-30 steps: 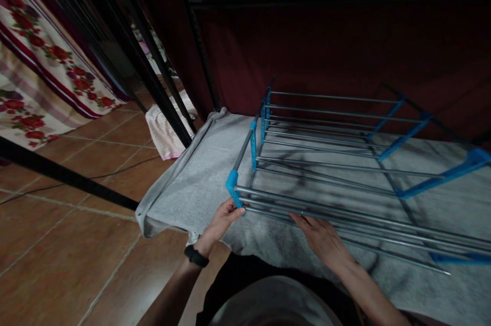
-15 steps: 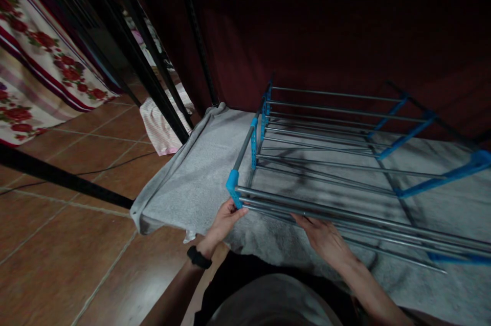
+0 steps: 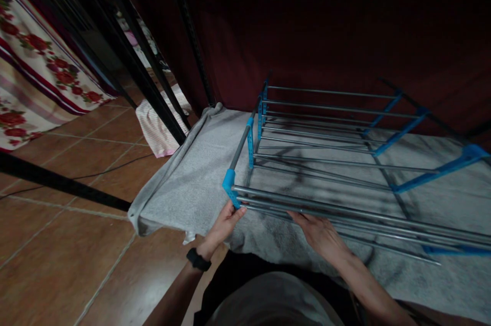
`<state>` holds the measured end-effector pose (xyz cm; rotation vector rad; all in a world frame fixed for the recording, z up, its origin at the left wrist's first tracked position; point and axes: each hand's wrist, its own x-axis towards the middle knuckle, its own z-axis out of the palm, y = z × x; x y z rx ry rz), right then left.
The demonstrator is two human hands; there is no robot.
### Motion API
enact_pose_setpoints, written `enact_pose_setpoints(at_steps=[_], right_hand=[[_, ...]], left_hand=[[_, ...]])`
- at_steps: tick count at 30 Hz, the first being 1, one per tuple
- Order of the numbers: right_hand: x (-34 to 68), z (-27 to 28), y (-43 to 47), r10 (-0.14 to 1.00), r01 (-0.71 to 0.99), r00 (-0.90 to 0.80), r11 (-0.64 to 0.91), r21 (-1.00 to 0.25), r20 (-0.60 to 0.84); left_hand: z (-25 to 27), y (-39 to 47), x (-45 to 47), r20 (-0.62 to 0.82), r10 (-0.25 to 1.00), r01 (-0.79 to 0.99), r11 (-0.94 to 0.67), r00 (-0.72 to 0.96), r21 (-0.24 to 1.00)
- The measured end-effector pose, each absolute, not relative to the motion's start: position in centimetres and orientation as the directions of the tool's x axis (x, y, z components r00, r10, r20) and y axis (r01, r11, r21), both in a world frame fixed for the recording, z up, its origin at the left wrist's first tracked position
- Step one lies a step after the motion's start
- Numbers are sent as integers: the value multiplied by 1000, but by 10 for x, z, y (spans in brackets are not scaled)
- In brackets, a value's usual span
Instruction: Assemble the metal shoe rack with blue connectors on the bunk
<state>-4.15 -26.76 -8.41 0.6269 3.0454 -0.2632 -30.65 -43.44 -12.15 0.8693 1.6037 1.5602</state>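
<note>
A rack of grey metal tubes and blue plastic joints (image 3: 341,165) lies on a grey blanket (image 3: 199,152). At its near left corner, my left hand (image 3: 221,225) pinches a thin tube where it meets the blue corner joint (image 3: 229,185). My right hand (image 3: 318,236) has its fingers closed around a metal tube (image 3: 345,229) farther along the near side; the fingertips are partly hidden beneath the tubes. One tube's free end (image 3: 433,262) sticks out to the right of this hand. A black band (image 3: 198,259) is on my left wrist.
Dark metal posts (image 3: 130,45) stand at the left, with a dark red panel (image 3: 326,40) behind the rack. A flowered cloth (image 3: 46,60) hangs at far left. On the tiled floor (image 3: 76,244) are a striped cloth (image 3: 157,126) and a thin cable (image 3: 115,166).
The view has shifted slightly, so the rack appears a little farther left and, toward its right end, higher. Both hands keep their hold.
</note>
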Motion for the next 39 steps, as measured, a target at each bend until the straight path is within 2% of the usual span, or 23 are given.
enact_pose_setpoints(at_steps=[10, 15, 20, 24, 26, 29, 31, 35, 39], right_hand=[[-46, -77, -270, 428, 440, -898, 874, -207, -100], [-52, -77, -270, 462, 465, -884, 854, -234, -70], [-53, -86, -291, 459, 432, -880, 880, -197, 121], [-45, -105, -323, 395, 354, -876, 916, -186, 276], [-46, -119, -330, 435, 390, -863, 897, -208, 258], [-56, -138, -324, 587, 550, -788, 806, -217, 186], [-66, -146, -317, 643, 610, -753, 762, -214, 143], [-77, -149, -309, 607, 576, -790, 782, -237, 83], [-75, -146, -311, 578, 539, -809, 802, -258, 109]], left_hand=[[-126, -435, -303, -19, 852, 64, 62, -523, 996], [-121, -434, -302, -8, 845, 97, 70, -534, 993], [-110, -431, -299, 25, 856, 96, 29, -516, 995], [-102, -434, -299, 29, 876, 108, 27, -482, 994], [-107, -440, -301, 9, 871, 118, 56, -492, 991], [-124, -448, -308, -28, 818, 127, 123, -574, 984], [-137, -452, -311, -25, 780, 151, 153, -626, 977], [-149, -450, -313, 76, 793, 319, 154, -605, 935], [-148, -445, -313, 157, 810, 431, 127, -565, 893]])
